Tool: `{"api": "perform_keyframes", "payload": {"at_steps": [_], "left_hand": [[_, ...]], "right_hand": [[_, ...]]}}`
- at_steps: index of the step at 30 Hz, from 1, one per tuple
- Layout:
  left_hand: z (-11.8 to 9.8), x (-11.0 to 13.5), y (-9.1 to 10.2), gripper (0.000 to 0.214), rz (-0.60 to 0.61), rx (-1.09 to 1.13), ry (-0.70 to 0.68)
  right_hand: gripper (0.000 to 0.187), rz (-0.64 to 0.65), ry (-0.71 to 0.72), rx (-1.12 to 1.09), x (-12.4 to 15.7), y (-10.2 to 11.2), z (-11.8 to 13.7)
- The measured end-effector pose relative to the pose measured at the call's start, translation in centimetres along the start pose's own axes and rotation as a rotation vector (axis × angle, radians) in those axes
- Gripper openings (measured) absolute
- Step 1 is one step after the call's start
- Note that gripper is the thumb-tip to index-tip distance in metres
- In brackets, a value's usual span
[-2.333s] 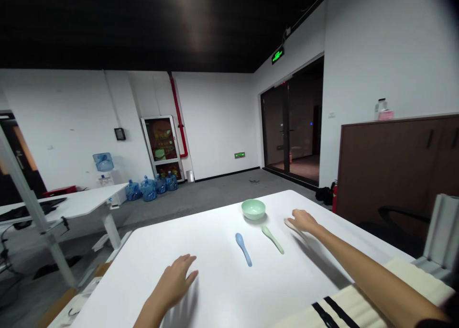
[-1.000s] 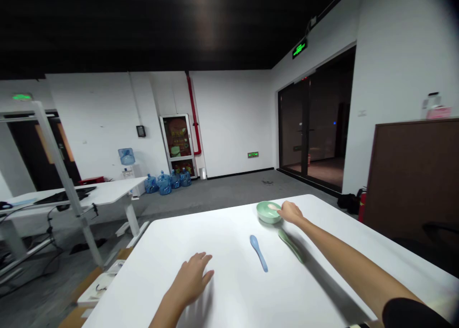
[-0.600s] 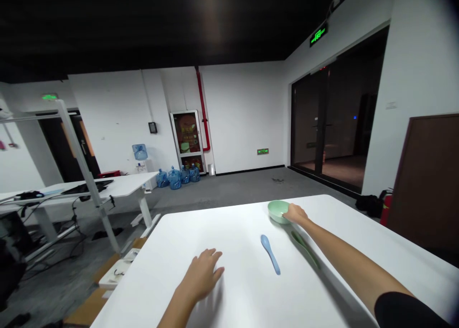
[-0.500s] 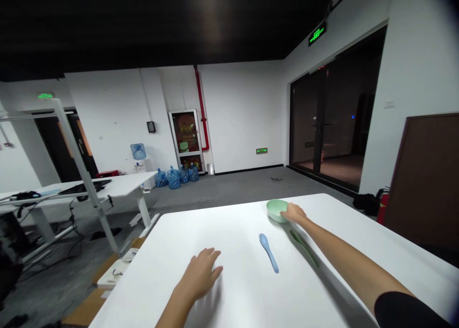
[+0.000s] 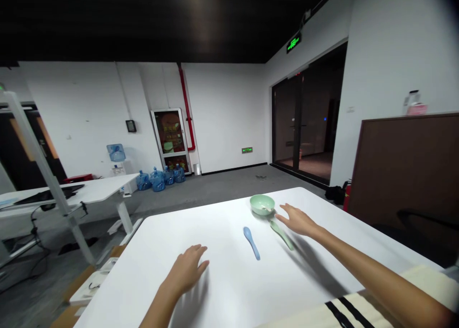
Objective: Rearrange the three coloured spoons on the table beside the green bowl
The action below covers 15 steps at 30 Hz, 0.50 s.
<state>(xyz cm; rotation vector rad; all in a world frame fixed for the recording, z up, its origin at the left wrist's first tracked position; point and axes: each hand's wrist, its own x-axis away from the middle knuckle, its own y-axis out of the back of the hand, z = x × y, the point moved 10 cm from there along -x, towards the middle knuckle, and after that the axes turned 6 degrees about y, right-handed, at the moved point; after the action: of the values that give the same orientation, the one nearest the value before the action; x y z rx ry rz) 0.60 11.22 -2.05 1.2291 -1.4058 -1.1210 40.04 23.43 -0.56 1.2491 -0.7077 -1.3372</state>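
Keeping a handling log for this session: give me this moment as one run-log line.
left hand: open, empty | right hand: open, empty, beside green spoon | pale spoon in green bowl | blue spoon on white table

Green spoon crowds right hand; blue spoon sits beyond left hand.

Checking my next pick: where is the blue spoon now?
In the head view, the blue spoon lies on the white table, just left of the green spoon and below the pale green bowl, between the left hand and right hand.
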Motion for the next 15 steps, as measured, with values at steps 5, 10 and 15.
{"api": "perform_keyframes", "payload": {"at_steps": [5, 10, 15], "left_hand": [[0.0, 0.1, 0.2, 0.054, -0.01, 0.002, -0.005], [0.1, -0.1, 0.1, 0.055, -0.014, -0.006, -0.002], [0.3, -0.3, 0.0, 0.055, -0.028, 0.019, -0.005]], "right_hand": [[0.083, 0.068, -0.047, 0.023, 2.9, -1.6, -1.0], [0.081, 0.09, -0.042, -0.001, 3.2, -2.5, -1.3], [0.076, 0.069, -0.043, -0.043, 3.1, -2.5, -1.5]]}}
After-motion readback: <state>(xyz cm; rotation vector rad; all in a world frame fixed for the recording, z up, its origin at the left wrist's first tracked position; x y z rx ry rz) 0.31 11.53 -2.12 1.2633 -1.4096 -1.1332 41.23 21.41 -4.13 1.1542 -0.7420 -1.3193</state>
